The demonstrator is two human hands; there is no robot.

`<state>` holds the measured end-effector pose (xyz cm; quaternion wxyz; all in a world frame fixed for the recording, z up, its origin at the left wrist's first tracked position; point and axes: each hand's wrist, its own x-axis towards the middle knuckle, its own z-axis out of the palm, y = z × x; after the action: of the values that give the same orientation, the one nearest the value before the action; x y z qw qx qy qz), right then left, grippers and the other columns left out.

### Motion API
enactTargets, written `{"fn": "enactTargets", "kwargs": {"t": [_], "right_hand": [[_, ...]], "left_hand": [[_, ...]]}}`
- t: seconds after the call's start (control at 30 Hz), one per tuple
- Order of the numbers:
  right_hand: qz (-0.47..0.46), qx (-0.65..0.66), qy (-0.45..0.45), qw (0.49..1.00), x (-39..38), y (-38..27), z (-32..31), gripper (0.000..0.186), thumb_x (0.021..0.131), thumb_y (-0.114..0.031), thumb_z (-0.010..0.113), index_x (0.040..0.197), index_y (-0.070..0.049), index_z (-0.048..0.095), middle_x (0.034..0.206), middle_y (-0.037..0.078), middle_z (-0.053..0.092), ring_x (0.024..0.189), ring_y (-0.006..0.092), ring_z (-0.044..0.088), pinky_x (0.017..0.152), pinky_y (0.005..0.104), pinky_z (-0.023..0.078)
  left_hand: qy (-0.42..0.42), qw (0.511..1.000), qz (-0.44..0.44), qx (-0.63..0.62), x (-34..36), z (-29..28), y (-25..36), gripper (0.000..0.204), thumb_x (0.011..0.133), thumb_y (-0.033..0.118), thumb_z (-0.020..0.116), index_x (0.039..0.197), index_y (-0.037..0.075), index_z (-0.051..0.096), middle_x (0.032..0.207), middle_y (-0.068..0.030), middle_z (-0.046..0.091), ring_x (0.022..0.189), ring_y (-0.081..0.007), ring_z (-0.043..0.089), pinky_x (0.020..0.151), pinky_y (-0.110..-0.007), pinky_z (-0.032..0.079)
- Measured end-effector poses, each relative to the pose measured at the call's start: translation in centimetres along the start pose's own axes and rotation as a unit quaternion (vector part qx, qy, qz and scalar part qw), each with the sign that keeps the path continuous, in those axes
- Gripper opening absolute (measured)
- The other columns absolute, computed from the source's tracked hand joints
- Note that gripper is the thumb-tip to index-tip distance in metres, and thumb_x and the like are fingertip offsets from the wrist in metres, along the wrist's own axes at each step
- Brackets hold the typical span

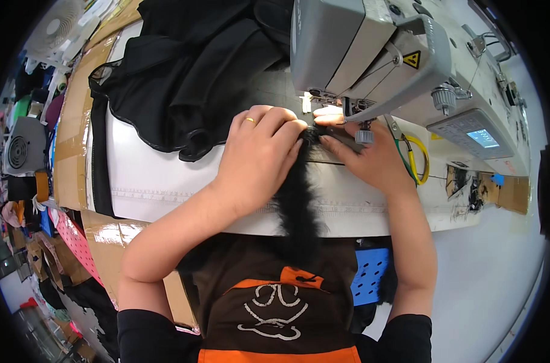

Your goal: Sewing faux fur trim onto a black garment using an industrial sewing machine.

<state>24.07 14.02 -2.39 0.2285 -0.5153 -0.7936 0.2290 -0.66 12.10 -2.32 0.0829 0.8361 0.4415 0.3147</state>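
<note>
A strip of black fluffy trim (pixel 299 206) runs from the needle area toward me and hangs over the table's front edge. My left hand (pixel 257 148), wearing a ring, is closed on its upper end with bent fingers. On the other side, my right hand (pixel 372 157) lies flat beside the needle area, fingers stretched out and thumb apart, close to the trim. The sewing machine (pixel 372 54) overhangs this spot, hiding part of that hand. Left of the needle, dark cloth (pixel 196 78) with a piped edge spreads over the table.
Scissors with yellow and green handles (pixel 417 160) lie right of my right hand. The machine's control panel (pixel 471 136) has a lit screen. A ruler strip (pixel 148 195) runs along the white table. Cardboard (pixel 72 151) lines the left side, and a blue perforated basket (pixel 370 275) is below.
</note>
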Motion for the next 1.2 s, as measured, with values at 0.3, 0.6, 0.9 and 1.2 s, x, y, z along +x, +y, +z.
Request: {"fn": "enactTargets", "kwargs": {"t": [0.3, 0.6, 0.9, 1.2], "right_hand": [[-0.189, -0.152, 0.058, 0.968, 0.7, -1.1, 0.7, 0.038, 0.084, -0.002, 0.079, 0.117, -0.020, 0.080, 0.116, -0.005, 0.077, 0.097, 0.0200, 0.067, 0.090, 0.0375, 0.055], [-0.218, -0.137, 0.060, 0.964, 0.3, -0.3, 0.8, 0.027, 0.087, -0.006, 0.081, 0.112, -0.016, 0.080, 0.114, -0.001, 0.079, 0.101, 0.0240, 0.074, 0.088, 0.0389, 0.058], [-0.082, -0.089, 0.001, 0.993, -0.2, 1.4, 3.0, 0.017, 0.092, -0.010, 0.078, 0.108, -0.013, 0.077, 0.109, -0.001, 0.076, 0.097, 0.0219, 0.074, 0.080, 0.0361, 0.057], [-0.210, -0.224, 0.064, 0.949, -0.2, -1.8, 1.4, 0.038, 0.085, -0.010, 0.072, 0.122, -0.021, 0.077, 0.113, -0.008, 0.073, 0.094, 0.0176, 0.072, 0.075, 0.0353, 0.055]], "left_hand": [[-0.074, 0.978, 0.191, 0.027, 2.4, -1.5, -3.9, 0.027, 0.087, 0.010, 0.066, 0.114, 0.004, 0.067, 0.114, -0.0058, 0.065, 0.111, -0.0262, 0.064, 0.097, -0.040, 0.052], [-0.079, 0.963, 0.257, -0.009, 2.6, -2.1, -4.8, 0.028, 0.084, 0.010, 0.068, 0.109, -0.002, 0.070, 0.114, -0.0082, 0.064, 0.104, -0.0252, 0.065, 0.090, -0.036, 0.056], [-0.093, 0.951, 0.293, 0.037, 2.4, -2.6, -4.2, 0.025, 0.077, 0.012, 0.069, 0.099, 0.000, 0.069, 0.114, -0.0085, 0.064, 0.107, -0.0255, 0.063, 0.091, -0.036, 0.057], [-0.131, 0.946, 0.286, 0.078, 2.2, -3.0, -3.9, 0.023, 0.077, 0.013, 0.067, 0.096, 0.000, 0.070, 0.116, -0.0102, 0.063, 0.111, -0.0263, 0.063, 0.096, -0.037, 0.057]]}}
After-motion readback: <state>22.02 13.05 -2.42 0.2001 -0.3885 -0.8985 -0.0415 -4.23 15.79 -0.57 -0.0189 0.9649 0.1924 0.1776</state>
